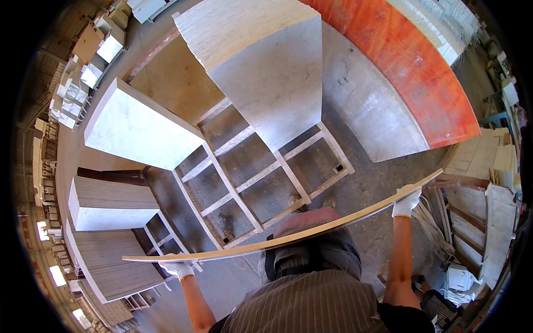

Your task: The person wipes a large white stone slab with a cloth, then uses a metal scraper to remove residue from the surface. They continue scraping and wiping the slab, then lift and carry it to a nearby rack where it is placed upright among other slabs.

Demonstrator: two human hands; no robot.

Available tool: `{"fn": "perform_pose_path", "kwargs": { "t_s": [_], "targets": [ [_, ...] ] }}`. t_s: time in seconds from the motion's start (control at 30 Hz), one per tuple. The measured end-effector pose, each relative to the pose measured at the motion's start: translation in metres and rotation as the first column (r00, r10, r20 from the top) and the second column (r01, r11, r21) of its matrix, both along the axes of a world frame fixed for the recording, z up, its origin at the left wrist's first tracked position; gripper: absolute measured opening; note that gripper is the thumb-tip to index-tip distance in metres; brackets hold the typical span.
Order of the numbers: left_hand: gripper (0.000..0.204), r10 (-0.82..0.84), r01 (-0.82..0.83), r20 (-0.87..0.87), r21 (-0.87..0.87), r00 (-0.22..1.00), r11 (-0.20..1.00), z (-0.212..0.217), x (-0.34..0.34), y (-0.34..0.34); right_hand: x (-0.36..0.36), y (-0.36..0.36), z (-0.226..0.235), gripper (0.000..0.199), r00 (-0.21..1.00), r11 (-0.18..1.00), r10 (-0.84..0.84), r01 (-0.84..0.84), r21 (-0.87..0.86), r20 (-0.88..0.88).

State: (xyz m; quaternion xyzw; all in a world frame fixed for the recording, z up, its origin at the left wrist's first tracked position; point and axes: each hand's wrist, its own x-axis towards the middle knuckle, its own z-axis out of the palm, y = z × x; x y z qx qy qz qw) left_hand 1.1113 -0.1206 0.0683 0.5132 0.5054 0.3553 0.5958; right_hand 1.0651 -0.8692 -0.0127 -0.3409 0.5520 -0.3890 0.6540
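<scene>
A long, thin wooden board spans the view in front of my body, seen nearly edge-on and higher at its right end. My left hand, in a white glove, grips its lower edge near the left end. Near the other end, my right hand wears a white glove too and is closed on the board. Some fingers of both hands are hidden behind it. Beyond the board lies a low metal frame of crossed bars on the floor. A tall stack of thin panels, pale on its near side, stands on its far part.
An orange-red panel rises at the far right beside a grey slab. A white-faced stack and a lower stack of panels stand left. Stacked boards and loose strips are at the right. Another person's dark clothing shows lower right.
</scene>
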Motion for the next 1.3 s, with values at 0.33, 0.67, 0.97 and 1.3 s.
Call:
{"fn": "perform_pose_path", "kwargs": {
  "t_s": [0.33, 0.67, 0.97, 1.3],
  "targets": [
    [0.033, 0.063, -0.056, -0.041, 0.137, 0.997, 0.989, 0.048, 0.019, -0.027, 0.076, -0.005, -0.140, 0.045, 1.000, 0.963, 0.018, -0.012, 0.270, -0.018],
    [0.021, 0.072, 0.289, -0.384, 0.793, 0.921, 0.536, 0.067, 0.034, -0.045, 0.102, 0.073, -0.352, 0.029, 0.950, 0.919, 0.287, -0.309, 0.245, 0.121],
    [0.025, 0.159, 0.405, -0.417, 0.909, 0.895, 0.104, 0.059, 0.120, -0.179, 0.097, 0.145, -0.501, 0.037, 0.220, 0.752, 0.028, -0.647, 0.125, 0.975],
    [0.031, 0.136, 0.452, -0.440, 0.888, 0.888, -0.080, 0.018, 0.166, -0.257, 0.123, 0.182, -0.541, 0.023, 0.310, 0.844, 0.108, -0.530, 0.077, 0.945]
  ]
}}
